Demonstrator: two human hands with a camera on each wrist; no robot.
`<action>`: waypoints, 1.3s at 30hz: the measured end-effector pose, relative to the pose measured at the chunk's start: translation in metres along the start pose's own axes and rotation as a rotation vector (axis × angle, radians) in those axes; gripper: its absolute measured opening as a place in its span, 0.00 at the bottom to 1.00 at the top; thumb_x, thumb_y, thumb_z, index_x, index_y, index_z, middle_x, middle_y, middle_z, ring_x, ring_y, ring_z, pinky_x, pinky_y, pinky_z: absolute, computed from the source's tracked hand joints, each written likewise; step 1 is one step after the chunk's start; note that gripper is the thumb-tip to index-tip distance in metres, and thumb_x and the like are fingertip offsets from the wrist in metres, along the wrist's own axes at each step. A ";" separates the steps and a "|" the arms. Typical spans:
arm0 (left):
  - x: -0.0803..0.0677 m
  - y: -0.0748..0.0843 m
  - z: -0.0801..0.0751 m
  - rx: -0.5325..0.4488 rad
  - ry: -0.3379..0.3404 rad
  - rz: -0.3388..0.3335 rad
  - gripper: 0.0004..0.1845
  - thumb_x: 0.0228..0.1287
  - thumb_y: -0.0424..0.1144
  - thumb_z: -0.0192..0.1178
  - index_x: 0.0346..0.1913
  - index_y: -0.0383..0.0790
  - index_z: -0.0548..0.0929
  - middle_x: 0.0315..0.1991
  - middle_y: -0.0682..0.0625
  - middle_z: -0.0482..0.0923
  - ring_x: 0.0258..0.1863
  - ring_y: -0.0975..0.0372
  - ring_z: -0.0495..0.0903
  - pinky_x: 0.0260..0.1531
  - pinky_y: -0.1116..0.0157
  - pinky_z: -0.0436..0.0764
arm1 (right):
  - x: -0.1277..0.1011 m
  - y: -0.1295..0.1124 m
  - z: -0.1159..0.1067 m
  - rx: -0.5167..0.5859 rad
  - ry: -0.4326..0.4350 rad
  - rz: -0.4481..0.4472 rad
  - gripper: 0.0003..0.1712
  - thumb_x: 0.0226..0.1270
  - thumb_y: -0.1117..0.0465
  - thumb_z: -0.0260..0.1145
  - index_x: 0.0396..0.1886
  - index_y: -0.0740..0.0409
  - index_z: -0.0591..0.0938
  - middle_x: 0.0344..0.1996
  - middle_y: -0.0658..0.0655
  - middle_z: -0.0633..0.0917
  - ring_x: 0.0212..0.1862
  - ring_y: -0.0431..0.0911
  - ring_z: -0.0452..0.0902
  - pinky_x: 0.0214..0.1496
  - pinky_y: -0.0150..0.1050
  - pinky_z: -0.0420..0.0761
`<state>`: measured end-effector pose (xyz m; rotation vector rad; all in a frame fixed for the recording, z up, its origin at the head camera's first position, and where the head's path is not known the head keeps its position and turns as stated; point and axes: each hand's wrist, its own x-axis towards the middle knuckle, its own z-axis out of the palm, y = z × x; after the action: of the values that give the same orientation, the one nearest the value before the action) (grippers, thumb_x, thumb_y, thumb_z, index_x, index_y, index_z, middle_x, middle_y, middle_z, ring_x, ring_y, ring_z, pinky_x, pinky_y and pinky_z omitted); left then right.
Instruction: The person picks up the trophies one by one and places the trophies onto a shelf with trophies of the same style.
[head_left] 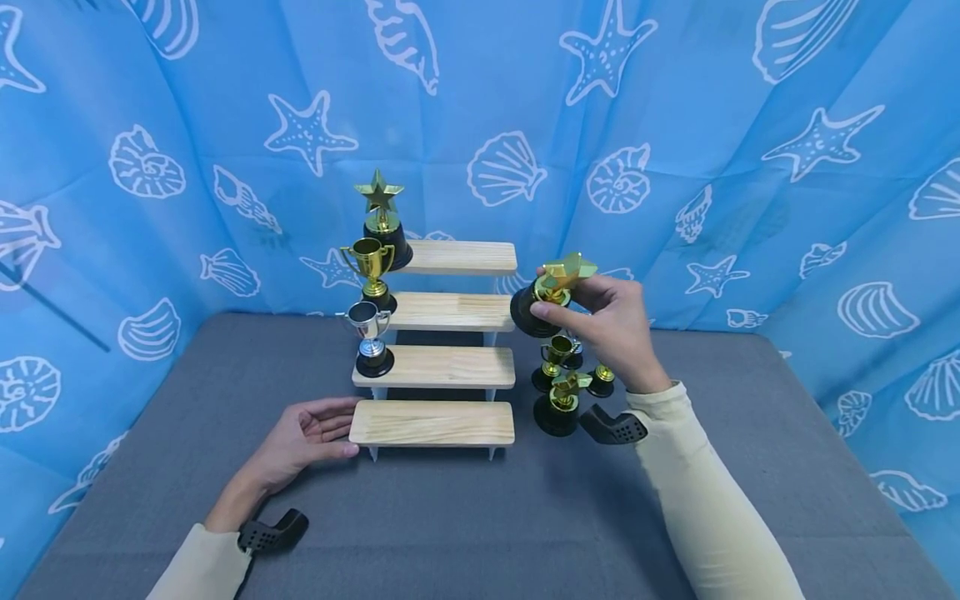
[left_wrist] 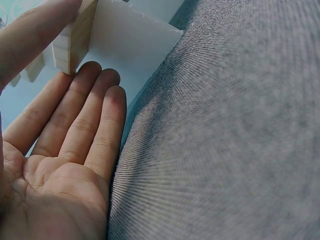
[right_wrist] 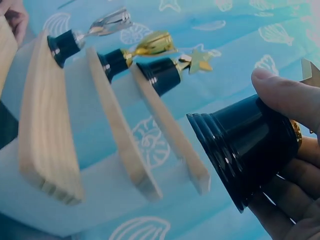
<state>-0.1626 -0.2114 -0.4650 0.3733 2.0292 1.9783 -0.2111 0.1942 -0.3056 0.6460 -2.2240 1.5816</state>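
My right hand point(head_left: 611, 321) grips a gold star trophy point(head_left: 543, 304) by its black base, tilted, in the air right of the wooden tiered stand point(head_left: 431, 423). In the right wrist view, thumb and fingers lie around the black base point(right_wrist: 250, 150). My left hand point(head_left: 303, 442) rests at the left end of the lowest step, its fingers nearly straight and touching the wood point(left_wrist: 75, 40) in the left wrist view. At the left ends of the upper steps stand another star trophy point(head_left: 382, 221), a gold cup trophy point(head_left: 372, 271) and a silver cup trophy point(head_left: 371, 337).
On the grey tabletop point(head_left: 465, 533), below my right hand, several small trophies stand close together, with a star trophy point(head_left: 561, 404) at the front and a gold cup trophy point(head_left: 555, 358) behind. A blue curtain point(head_left: 450, 83) with white shell prints hangs behind the stand.
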 end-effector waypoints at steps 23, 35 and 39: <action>-0.001 0.002 0.001 -0.004 0.003 -0.004 0.42 0.54 0.24 0.73 0.70 0.18 0.64 0.66 0.23 0.68 0.58 0.63 0.81 0.60 0.65 0.80 | 0.046 -0.006 0.044 0.074 -0.022 0.005 0.22 0.59 0.61 0.79 0.52 0.63 0.87 0.46 0.60 0.89 0.51 0.47 0.85 0.58 0.43 0.84; -0.001 0.003 0.001 -0.009 0.006 -0.013 0.42 0.54 0.24 0.73 0.70 0.18 0.64 0.66 0.23 0.67 0.57 0.63 0.81 0.60 0.65 0.80 | 0.064 -0.006 0.061 0.102 -0.046 0.053 0.24 0.59 0.59 0.79 0.53 0.62 0.87 0.47 0.60 0.89 0.54 0.47 0.85 0.60 0.41 0.83; -0.001 0.005 0.002 -0.008 0.005 -0.014 0.42 0.54 0.24 0.73 0.70 0.18 0.64 0.66 0.23 0.67 0.58 0.63 0.81 0.60 0.65 0.80 | 0.070 -0.007 0.067 0.091 -0.056 0.074 0.23 0.59 0.57 0.79 0.52 0.62 0.87 0.46 0.59 0.89 0.51 0.48 0.85 0.56 0.41 0.85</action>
<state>-0.1608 -0.2099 -0.4603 0.3520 2.0207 1.9805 -0.2666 0.1176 -0.2859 0.6472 -2.2510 1.7297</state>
